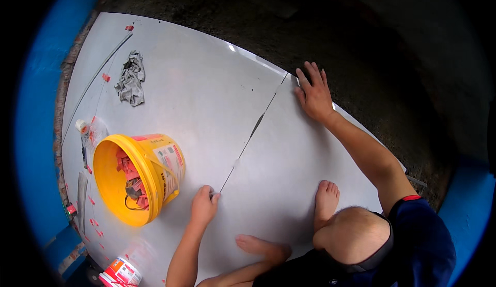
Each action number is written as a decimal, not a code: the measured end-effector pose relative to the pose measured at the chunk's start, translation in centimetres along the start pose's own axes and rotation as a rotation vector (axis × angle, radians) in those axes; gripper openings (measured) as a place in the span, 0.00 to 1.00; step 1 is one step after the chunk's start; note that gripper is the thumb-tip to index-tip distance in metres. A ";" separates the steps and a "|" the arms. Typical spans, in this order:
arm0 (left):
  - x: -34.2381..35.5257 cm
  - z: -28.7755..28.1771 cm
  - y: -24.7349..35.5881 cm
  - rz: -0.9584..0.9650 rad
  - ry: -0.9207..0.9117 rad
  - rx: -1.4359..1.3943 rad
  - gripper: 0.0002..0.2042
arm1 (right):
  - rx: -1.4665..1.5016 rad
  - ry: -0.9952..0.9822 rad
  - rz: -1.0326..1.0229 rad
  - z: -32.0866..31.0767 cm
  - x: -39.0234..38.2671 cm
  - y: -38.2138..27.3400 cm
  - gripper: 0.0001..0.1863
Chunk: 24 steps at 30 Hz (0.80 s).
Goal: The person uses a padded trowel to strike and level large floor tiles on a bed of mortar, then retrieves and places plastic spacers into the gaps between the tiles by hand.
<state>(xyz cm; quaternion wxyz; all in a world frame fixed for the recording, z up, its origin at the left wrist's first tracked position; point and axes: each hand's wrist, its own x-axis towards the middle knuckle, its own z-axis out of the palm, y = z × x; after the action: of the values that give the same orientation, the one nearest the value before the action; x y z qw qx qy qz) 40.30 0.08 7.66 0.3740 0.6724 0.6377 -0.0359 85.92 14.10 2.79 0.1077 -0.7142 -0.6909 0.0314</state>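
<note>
My right hand (315,96) lies with its fingers apart on a large pale grey floor tile (294,147), close to the tile's far edge. A narrow dark joint (257,124) runs between this tile and the pale tile (196,75) to its left. At the near end of the joint, my left hand (203,205) is closed, with thumb and fingers pressed together. What it holds, if anything, is too small to make out. Left of that hand a yellow bucket (138,178) lies tipped on its side, with red plastic pieces (132,176) inside.
A crumpled grey rag (132,79) lies at the far left. Small red clips (106,77) and a long thin strip (98,73) lie along the left side. A white and red tub (121,272) stands at the lower left. Beyond the tiles is dark rough ground (382,75).
</note>
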 end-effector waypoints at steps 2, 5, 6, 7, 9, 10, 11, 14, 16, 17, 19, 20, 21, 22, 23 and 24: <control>-1.2 0.3 0.9 -0.004 -0.031 -0.049 0.10 | 0.024 -0.029 -0.112 0.2 0.0 -0.1 0.26; -3.0 -0.8 3.3 0.104 -0.105 0.079 0.09 | 0.026 -0.019 -0.173 0.7 0.8 -0.7 0.24; -3.5 -1.7 4.3 0.195 -0.085 0.060 0.09 | 0.031 -0.023 -0.175 0.9 1.1 -0.9 0.24; -4.0 -3.0 5.3 0.223 -0.104 0.054 0.09 | 0.033 0.002 -0.169 0.8 1.4 -1.1 0.24; -4.7 -6.3 7.5 0.304 -0.046 0.024 0.08 | 0.043 -0.012 -0.148 0.5 1.6 -1.5 0.23; -5.2 -8.1 8.5 0.351 0.024 -0.003 0.07 | 0.020 -0.035 -0.146 0.3 1.6 -1.7 0.23; -5.7 -9.7 9.4 0.392 0.090 -0.032 0.06 | -0.003 -0.066 -0.144 -0.1 1.4 -1.8 0.22; -6.2 -15.3 9.8 0.483 0.417 -0.065 0.04 | -0.147 -0.186 -0.112 -1.1 1.3 -1.9 0.17; -6.5 -18.7 8.3 0.402 0.637 -0.084 0.04 | 0.093 -0.191 0.076 -1.7 1.7 -1.9 0.15; -6.3 -20.3 7.1 0.299 0.748 -0.110 0.04 | 0.113 -0.148 0.088 -1.6 2.0 -2.0 0.15; -4.3 -22.5 4.1 0.236 0.864 -0.244 0.04 | 0.464 -0.145 0.315 -1.1 3.6 -1.1 0.16; -4.1 -23.9 2.2 0.138 0.910 -0.291 0.04 | 0.669 -0.164 0.354 -0.4 4.1 -1.0 0.17; -3.1 -24.7 0.5 0.026 0.915 -0.326 0.05 | 0.784 -0.253 0.483 0.3 5.0 -0.3 0.17; -2.4 -25.0 -0.9 -0.023 0.878 -0.331 0.07 | 0.836 -0.212 0.399 1.2 5.5 -0.2 0.17; -1.8 -25.1 -2.1 -0.027 0.853 -0.266 0.07 | 0.788 -0.215 0.378 2.0 6.0 0.3 0.16; -1.3 -25.0 -3.0 -0.150 0.796 -0.241 0.08 | 0.739 -0.216 0.363 2.7 6.1 0.6 0.16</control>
<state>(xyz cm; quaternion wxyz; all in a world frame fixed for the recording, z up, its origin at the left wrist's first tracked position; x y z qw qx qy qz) 26.69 12.43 24.92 0.1707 0.5370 0.7792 0.2744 86.22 20.46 0.73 0.2761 -0.7301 -0.5036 0.3702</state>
